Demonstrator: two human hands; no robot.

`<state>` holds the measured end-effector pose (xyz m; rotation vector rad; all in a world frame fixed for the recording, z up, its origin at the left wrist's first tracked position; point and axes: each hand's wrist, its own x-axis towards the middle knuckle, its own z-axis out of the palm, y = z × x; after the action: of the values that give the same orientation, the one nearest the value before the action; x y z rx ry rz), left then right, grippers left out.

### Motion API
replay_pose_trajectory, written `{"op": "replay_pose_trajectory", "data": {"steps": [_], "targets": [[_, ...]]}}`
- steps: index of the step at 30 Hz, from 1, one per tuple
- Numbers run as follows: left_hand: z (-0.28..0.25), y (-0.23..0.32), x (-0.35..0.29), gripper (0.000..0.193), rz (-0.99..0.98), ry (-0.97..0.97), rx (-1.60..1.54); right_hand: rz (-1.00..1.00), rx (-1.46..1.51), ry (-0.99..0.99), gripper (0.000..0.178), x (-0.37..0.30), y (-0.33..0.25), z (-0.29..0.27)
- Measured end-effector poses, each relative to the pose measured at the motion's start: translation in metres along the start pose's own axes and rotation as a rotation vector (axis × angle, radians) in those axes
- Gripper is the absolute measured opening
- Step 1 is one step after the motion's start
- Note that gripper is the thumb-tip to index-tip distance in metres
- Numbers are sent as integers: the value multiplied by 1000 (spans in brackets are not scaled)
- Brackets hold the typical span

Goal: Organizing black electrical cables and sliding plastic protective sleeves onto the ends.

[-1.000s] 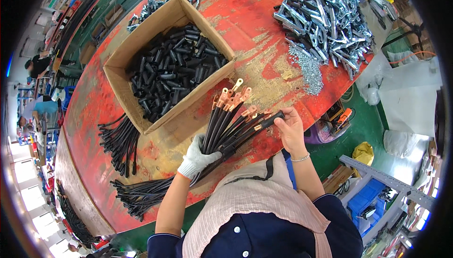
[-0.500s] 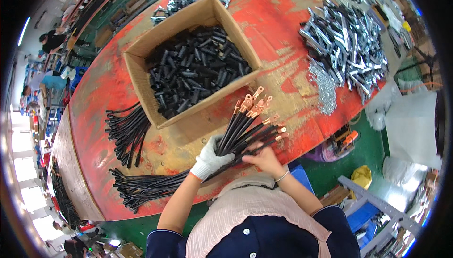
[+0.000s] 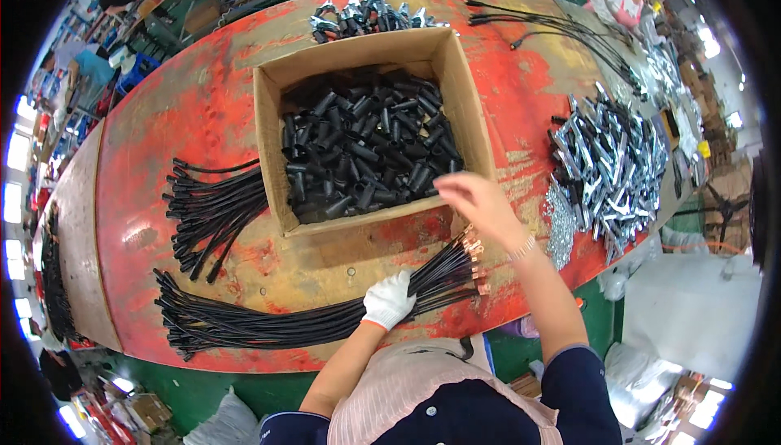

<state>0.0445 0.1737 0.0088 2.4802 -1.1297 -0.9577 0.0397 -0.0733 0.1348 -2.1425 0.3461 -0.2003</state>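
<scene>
Head view: cable bundle [image 3: 325, 323] under left hand [image 3: 388, 299].

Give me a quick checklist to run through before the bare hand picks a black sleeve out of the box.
1. Left hand, gloved, clamped on the cable bundle: ok.
2. Copper lugs at the bundle's end fanned out and reachable: ok.
3. Right hand empty, over the near rim of the cardboard box: ok.
4. Black sleeves plentiful in the box: ok.
5. Lugs already sleeved or bare: cannot tell fully; those visible look bare.
6. Bundle lying on the red table, not hanging off the edge: ok.
</scene>
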Motion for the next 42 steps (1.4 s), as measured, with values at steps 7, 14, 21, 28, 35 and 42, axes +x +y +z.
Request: {"op": "replay_pose_trajectory", "data": {"steps": [7, 14, 21, 28, 35, 42], "targets": [[4, -17, 10, 48, 43, 26, -64, -41, -767, -142, 26, 123, 63, 55], [2, -26, 13, 48, 48, -6, -107, -281, -463, -60, 33, 126, 45, 42], [2, -31, 13, 50, 104, 33, -122, -696, -720, -285, 30, 145, 2, 138], [-6, -34, 14, 46, 99, -28, -187, -573, -926, -341, 19, 148, -7, 134], [-1, -41, 11, 38, 87, -10, -211, -403, -644, -333, 27, 179, -68, 133], [4, -41, 11, 36, 88, -15, -245, -369, -1018, -461, 25, 194, -53, 210]]}}
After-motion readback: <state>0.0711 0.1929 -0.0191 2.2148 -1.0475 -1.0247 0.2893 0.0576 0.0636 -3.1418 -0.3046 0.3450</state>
